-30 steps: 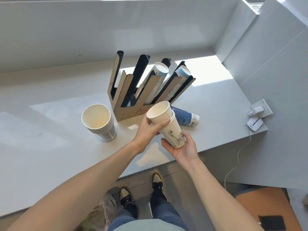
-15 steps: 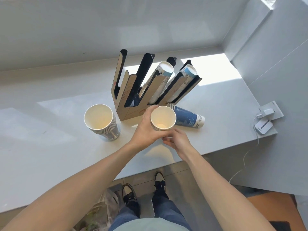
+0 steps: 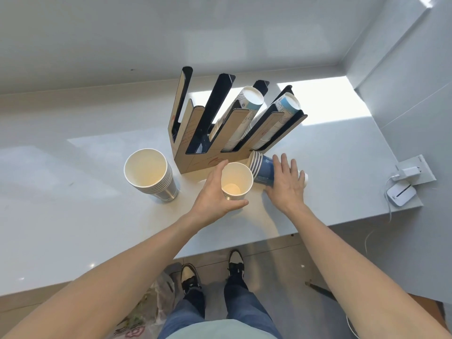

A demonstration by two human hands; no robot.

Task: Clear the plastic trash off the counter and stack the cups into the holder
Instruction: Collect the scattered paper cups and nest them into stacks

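A cardboard cup holder (image 3: 195, 162) with slanted slots stands at the middle of the counter (image 3: 73, 216). Its two right slots hold cup stacks (image 3: 247, 104); the left slots look empty. My left hand (image 3: 212, 194) grips a white paper cup stack (image 3: 236, 181) standing upright on the counter just in front of the holder. My right hand (image 3: 285, 182) lies spread, fingers apart, over a blue cup stack (image 3: 263, 167) lying on its side to the right. A third upright stack of white cups (image 3: 149, 174) stands left of the holder.
A white charger and small device (image 3: 401, 194) with a cable sit at the counter's right corner. A wall closes the back and right. A plastic bag (image 3: 146, 311) lies on the floor by my feet, below the counter's front edge.
The white cup stack went from tilted in both hands down to upright on the counter. My right hand left it and moved right onto the lying blue stack.
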